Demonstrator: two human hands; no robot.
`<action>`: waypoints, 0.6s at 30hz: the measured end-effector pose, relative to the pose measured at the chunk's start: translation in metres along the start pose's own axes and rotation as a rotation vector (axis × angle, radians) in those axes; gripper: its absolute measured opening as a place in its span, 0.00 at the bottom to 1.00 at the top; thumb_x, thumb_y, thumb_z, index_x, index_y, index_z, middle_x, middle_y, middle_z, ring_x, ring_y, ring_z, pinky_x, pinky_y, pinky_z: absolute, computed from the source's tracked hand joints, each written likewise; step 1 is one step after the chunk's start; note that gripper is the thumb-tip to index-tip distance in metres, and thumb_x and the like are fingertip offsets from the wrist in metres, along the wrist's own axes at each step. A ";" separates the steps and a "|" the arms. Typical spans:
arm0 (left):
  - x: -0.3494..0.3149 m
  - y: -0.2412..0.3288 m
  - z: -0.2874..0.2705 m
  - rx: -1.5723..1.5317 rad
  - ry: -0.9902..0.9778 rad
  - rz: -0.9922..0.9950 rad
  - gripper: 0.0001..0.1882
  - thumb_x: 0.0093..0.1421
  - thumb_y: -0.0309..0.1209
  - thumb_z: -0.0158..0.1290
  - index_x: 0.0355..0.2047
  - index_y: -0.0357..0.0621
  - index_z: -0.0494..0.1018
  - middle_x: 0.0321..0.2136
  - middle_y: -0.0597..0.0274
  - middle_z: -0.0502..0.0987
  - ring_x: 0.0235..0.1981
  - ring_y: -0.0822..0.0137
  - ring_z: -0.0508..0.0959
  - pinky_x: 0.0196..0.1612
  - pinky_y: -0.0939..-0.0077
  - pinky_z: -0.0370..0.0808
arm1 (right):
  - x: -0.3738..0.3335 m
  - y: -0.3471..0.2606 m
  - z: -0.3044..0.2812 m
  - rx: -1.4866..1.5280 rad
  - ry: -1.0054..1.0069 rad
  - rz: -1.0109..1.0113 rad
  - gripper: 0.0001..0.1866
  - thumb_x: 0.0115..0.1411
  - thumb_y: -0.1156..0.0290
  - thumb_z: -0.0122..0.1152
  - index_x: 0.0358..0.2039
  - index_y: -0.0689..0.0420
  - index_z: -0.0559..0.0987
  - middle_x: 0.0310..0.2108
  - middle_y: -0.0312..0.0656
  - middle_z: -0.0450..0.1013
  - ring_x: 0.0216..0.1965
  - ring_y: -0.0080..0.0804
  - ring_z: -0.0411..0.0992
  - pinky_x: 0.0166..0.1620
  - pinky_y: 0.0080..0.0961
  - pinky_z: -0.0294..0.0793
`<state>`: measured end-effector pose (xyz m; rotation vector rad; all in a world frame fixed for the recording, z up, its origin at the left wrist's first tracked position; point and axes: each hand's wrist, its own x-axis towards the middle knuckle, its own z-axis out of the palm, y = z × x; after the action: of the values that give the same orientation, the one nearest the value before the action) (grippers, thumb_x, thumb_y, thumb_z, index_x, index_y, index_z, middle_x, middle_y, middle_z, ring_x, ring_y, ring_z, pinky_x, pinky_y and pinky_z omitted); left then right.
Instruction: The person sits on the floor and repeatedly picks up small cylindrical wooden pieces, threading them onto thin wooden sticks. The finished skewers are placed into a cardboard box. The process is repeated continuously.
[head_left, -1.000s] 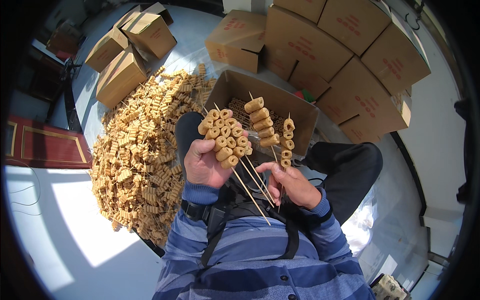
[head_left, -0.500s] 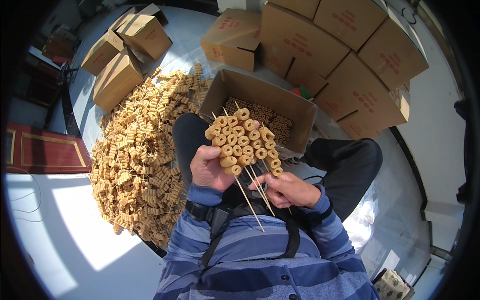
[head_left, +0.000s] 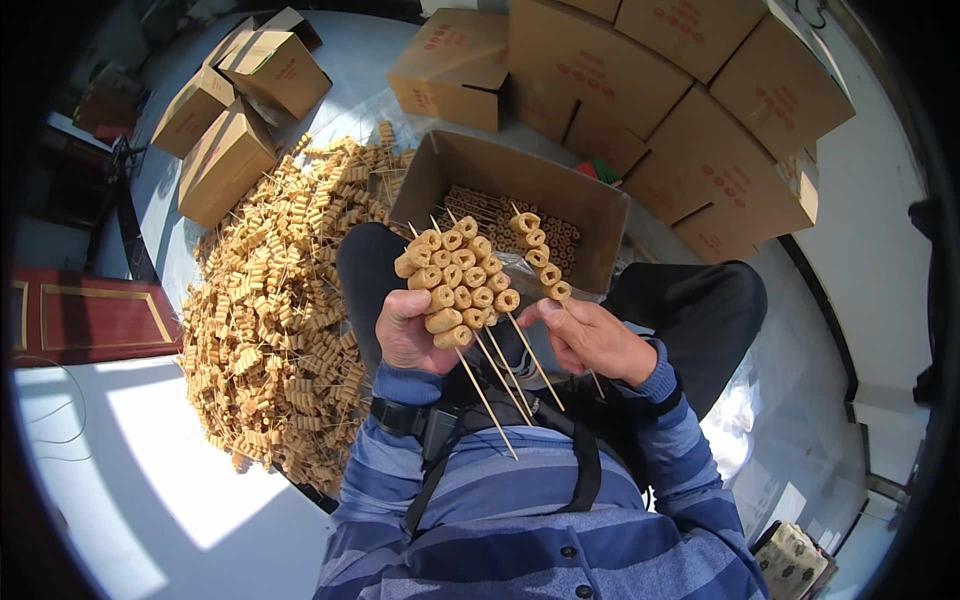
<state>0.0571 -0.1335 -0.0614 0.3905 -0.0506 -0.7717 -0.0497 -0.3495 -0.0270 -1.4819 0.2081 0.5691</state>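
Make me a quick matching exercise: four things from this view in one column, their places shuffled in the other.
Things:
1. Bunch of roll skewers
2. Single roll skewer
3. Heap of roll skewers
4. Open cardboard box

Places:
A. Piled at the person's left
B. In the right hand
C. Ahead, beyond both hands
D. In the left hand

Pairs: 1-D; 2-B; 3-A; 4-C
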 end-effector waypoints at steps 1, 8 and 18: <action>0.001 -0.002 0.000 -0.020 -0.029 -0.003 0.44 0.51 0.35 0.53 0.67 0.30 0.54 0.58 0.39 0.69 0.57 0.42 0.74 0.61 0.45 0.73 | -0.001 -0.003 -0.002 0.036 -0.057 -0.004 0.29 0.77 0.49 0.34 0.51 0.62 0.74 0.13 0.30 0.60 0.14 0.20 0.62 0.22 0.20 0.65; 0.002 -0.008 0.009 -0.042 -0.017 -0.023 0.46 0.50 0.41 0.57 0.66 0.30 0.55 0.58 0.38 0.69 0.56 0.42 0.75 0.53 0.44 0.80 | 0.012 -0.010 0.004 0.251 -0.218 0.084 0.33 0.76 0.44 0.30 0.50 0.63 0.74 0.12 0.28 0.54 0.12 0.18 0.52 0.18 0.19 0.55; 0.004 -0.017 0.013 -0.030 0.001 -0.034 0.49 0.50 0.43 0.58 0.68 0.31 0.54 0.61 0.34 0.65 0.61 0.37 0.70 0.63 0.45 0.71 | 0.016 -0.005 -0.007 0.380 -0.496 0.160 0.39 0.75 0.40 0.24 0.52 0.66 0.71 0.11 0.26 0.52 0.10 0.16 0.51 0.16 0.17 0.52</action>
<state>0.0465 -0.1512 -0.0560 0.3645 -0.0318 -0.8049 -0.0324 -0.3528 -0.0312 -0.9273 0.0403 0.9512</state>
